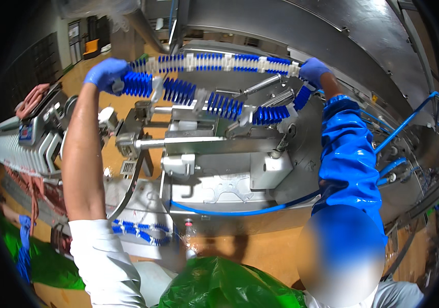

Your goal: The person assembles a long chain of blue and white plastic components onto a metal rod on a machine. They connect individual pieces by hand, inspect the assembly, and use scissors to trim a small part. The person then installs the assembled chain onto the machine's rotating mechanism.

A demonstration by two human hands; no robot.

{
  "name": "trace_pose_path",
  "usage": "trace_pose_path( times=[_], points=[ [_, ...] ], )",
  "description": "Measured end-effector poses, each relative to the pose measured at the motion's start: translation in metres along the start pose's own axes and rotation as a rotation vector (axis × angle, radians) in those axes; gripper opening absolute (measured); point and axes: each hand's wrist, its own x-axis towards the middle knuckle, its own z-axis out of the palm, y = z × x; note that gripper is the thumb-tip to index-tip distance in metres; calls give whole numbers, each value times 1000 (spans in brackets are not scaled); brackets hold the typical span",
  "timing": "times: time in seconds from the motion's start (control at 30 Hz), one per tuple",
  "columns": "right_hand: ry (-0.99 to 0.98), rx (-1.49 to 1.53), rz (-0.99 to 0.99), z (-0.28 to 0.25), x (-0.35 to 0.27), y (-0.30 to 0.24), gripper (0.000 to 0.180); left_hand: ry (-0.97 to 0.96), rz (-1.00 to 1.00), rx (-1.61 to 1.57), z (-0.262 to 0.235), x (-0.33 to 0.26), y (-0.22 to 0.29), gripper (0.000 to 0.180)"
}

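Gloved in blue, the left hand (105,73) clenches one end of the blue-and-white link chain (214,62) above the steel machine (219,149); a co-worker's gloved hand (314,70) grips its far end. Should either grasp slacken, the looped chain would likely sag onto the machine's brackets and snag. The right hand is unseen.
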Motion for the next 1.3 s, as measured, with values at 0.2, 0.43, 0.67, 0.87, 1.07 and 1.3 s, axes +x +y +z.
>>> trace_pose_path(
  times=[0.2,0.43,0.67,0.87,1.07,1.3],
  points=[
    [-31,-116,-304,4,-29,-32,27,-83,14,318,13,66,-15,27],
    [-113,-148,-202,20,-24,0,27,-118,160,642,38,81,5,24],
    [-165,89,-141,-60,8,2,41,-348,229,32,-61,90,-23,35],
    [46,-27,-313,-34,12,-21,39,-245,-42,1,-32,91,-9,22],
    [-171,-234,-306,73,6,-21,31,-174,28,928,36,102,-27,34],
    [-151,-213,-344,165,1,13,29,-244,-21,924,51,77,-13,37]
  ],
)
